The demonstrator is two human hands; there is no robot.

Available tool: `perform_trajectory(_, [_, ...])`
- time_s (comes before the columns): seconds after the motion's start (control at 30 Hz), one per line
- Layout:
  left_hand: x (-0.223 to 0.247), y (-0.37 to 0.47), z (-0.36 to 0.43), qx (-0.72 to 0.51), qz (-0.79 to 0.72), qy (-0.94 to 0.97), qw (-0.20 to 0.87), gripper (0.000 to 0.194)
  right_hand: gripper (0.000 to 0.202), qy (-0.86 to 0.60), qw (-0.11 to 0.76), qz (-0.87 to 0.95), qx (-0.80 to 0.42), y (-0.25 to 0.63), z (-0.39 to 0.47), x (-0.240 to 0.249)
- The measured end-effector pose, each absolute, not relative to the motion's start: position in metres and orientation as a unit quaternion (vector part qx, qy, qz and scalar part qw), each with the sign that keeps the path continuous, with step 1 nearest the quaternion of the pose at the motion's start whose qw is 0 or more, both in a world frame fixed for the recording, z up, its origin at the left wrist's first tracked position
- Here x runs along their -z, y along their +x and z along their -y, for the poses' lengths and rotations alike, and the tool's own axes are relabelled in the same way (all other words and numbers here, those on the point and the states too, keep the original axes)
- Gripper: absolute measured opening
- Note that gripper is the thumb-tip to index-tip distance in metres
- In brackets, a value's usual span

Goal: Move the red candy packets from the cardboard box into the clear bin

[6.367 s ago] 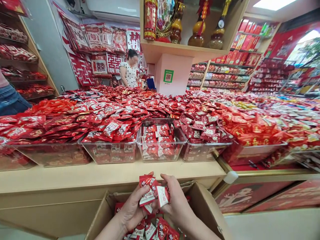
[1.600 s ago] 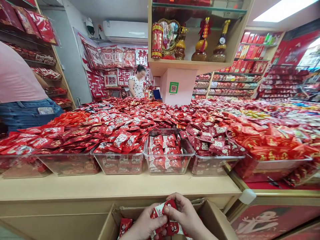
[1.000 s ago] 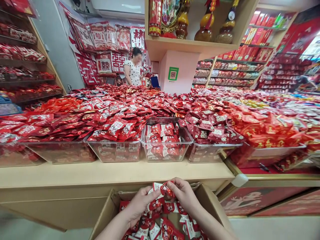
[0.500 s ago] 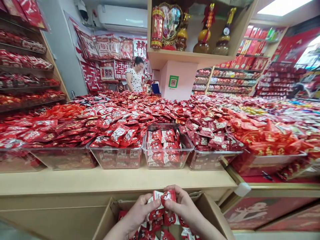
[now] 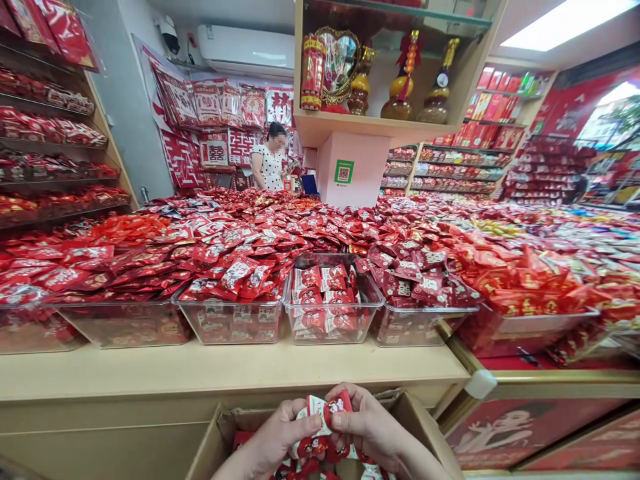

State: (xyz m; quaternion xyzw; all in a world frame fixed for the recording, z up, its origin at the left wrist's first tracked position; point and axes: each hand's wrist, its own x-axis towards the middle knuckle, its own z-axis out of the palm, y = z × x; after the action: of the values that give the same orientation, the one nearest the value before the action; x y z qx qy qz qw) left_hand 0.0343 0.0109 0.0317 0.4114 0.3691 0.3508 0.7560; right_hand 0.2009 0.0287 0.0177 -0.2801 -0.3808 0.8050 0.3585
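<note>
**Both Hands Pinch Packets Above the Open Box**

Here we are with the packets (image 5: pixel 317 415), red and white, bunched between two bare hands over the box (image 5: pixel 426 430). We see the left hand (image 5: pixel 281 432) pinching them, thumb laid across the front, fingers curled behind. The right hand (image 5: pixel 369 421) pinches the red end from the other side, thumb pressed on it, and the two hands almost meet. Under them, more wrapped pieces (image 5: pixel 371 472) lie in the cardboard box, and we can't make out how many, as the hands cover part of it.

Just beyond, we have the pale counter (image 5: pixel 225 373) and its row of clear tubs. Straight ahead, the middle tub (image 5: pixel 373 315) holds red-and-white packs in two neat columns, sitting below its rim. The left tub (image 5: pixel 227 327) is piled above its rim, and so is the right tub (image 5: pixel 413 328), with darker maroon packs. Behind them we get a broad heap (image 5: pixel 310 220), mostly red.

Farther back, a person (image 5: pixel 270 167) in a dotted top stands near the wall, and above the heap we spot the display shelf (image 5: pixel 370 121) with its gourd-shaped bottles (image 5: pixel 399 97).
</note>
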Motion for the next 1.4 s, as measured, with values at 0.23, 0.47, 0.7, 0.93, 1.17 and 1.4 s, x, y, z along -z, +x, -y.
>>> perform_trajectory(0.23, [-0.029,0.032,-0.015,-0.346,-0.363,0.430,0.751,0.034,0.031,-0.271,0.359,0.376,-0.810,0.201,-0.030,-0.020])
perform_trajectory(0.47, [-0.013,0.029,-0.014,-0.366,-0.409,0.440,0.710,0.037,0.031,-0.386,0.386,0.529,-0.650,0.206,-0.026,-0.044])
perform_trajectory(0.7, [-0.021,0.027,-0.011,-0.391,-0.423,0.377,0.725,0.032,0.024,-0.426,0.495,0.686,-0.322,0.214,-0.083,-0.159])
perform_trajectory(0.93, [0.004,0.027,-0.017,-0.398,-0.424,0.390,0.714,0.040,0.007,-0.536,0.319,0.715,-0.315,0.155,-0.184,-0.167])
perform_trajectory(1.17, [0.004,0.026,-0.018,-0.395,-0.424,0.387,0.718,0.043,0.029,-0.570,0.254,0.757,-0.193,0.140,-0.196,-0.149])
perform_trajectory(1.4, [-0.021,0.030,-0.012,-0.351,-0.475,0.379,0.712,0.035,0.030,-0.614,0.187,0.757,-0.120,0.145,-0.196,-0.148])
